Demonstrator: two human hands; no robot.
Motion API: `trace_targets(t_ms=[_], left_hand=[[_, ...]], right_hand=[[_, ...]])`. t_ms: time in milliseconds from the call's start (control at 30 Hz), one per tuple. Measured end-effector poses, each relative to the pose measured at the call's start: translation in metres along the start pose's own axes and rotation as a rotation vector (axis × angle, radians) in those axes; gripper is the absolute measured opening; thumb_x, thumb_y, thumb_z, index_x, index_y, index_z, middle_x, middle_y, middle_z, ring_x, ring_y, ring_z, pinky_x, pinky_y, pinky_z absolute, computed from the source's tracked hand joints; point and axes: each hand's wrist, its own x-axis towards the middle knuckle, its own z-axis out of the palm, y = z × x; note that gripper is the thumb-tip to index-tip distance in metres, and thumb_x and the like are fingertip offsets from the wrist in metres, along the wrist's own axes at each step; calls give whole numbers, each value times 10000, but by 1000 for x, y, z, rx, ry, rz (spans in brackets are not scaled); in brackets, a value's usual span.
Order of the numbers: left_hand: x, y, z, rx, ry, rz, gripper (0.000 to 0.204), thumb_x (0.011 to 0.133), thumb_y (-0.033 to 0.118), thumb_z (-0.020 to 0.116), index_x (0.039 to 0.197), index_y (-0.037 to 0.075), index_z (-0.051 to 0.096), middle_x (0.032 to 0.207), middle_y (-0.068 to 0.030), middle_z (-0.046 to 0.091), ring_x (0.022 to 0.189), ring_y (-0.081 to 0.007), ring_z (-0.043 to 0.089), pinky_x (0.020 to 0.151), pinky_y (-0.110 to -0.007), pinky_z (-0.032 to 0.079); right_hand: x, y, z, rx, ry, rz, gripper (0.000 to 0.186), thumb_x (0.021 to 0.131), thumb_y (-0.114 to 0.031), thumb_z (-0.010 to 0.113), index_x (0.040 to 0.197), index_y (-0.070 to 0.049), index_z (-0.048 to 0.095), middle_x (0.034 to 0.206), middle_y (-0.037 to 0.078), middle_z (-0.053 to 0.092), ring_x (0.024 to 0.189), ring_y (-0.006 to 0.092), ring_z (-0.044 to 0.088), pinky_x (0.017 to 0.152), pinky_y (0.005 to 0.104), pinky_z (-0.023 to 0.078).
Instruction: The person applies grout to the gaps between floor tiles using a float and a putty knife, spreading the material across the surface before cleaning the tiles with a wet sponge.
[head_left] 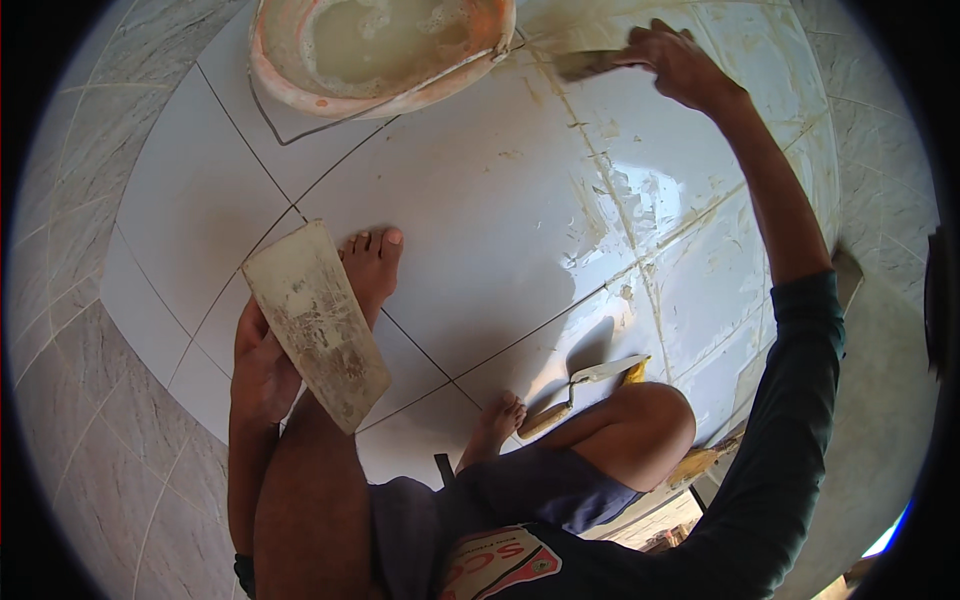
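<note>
My left hand (265, 368) is closed on a worn, pale rectangular board (318, 325) with dark smears across its face. It is held up beside my left knee; whether it has a handle is hidden. My right arm reaches far out to the right, and my right hand (685, 68) grips a scraper (588, 65). The scraper's flat blade, a little blurred, points left, at or just above the smeared floor tiles (560, 180). Tan paste lies along the joints and in streaks around it.
An orange-rimmed bucket (285, 85) of cloudy water stands at the far side, its wire handle hanging down. A pointed trowel (600, 372) with a wooden grip lies by my right knee. My bare feet rest on the tiles. Marbled wall tiles (70, 330) rise at the left.
</note>
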Motion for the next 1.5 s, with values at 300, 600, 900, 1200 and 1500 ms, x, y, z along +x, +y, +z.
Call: trace_targets(t_ms=[300, 600, 900, 1200, 1500], left_hand=[[-39, -78, 24, 30, -84, 62, 548, 942, 129, 569, 1429, -19, 366, 1343, -163, 548, 1212, -250, 586, 1016, -409, 502], [-166, -124, 70, -6, -335, 172, 549, 953, 163, 559, 1437, -15, 369, 1376, -168, 533, 1233, -267, 573, 1032, -422, 492], [-345, -89, 95, 335, -305, 165, 561, 974, 193, 579, 1440, -30, 362, 1349, -153, 559, 1177, -248, 612, 1008, -391, 517], [-378, -132, 136, 800, -303, -63, 405, 1006, 154, 541, 1390, 64, 449, 1204, -84, 600, 1057, -159, 615, 900, -354, 520], [-307, -402, 170, 541, -528, -333, 452, 964, 158, 639, 1374, 73, 470, 1170, -84, 604, 1052, -175, 588, 880, -341, 500]], right_hand=[[-125, -45, 76, 67, 25, 66, 573, 716, 78, 635, 1243, -144, 659, 1065, 100, 609, 1063, 306, 595, 908, 443, 513], [-472, -84, 126, 277, -78, 302, 475, 759, 55, 571, 1203, -91, 652, 980, 161, 615, 991, 348, 616, 843, 461, 541], [-599, -259, 138, 643, -68, 480, 176, 760, -29, 562, 862, 79, 657, 901, 323, 658, 898, 460, 668, 849, 499, 535], [-640, -326, 165, 520, 125, 542, 236, 769, -23, 577, 977, 45, 667, 945, 262, 648, 927, 415, 669, 815, 482, 552], [-647, -301, 175, 525, 3, 588, 220, 813, -44, 541, 990, -10, 668, 1038, 227, 649, 1010, 389, 647, 870, 488, 525]])
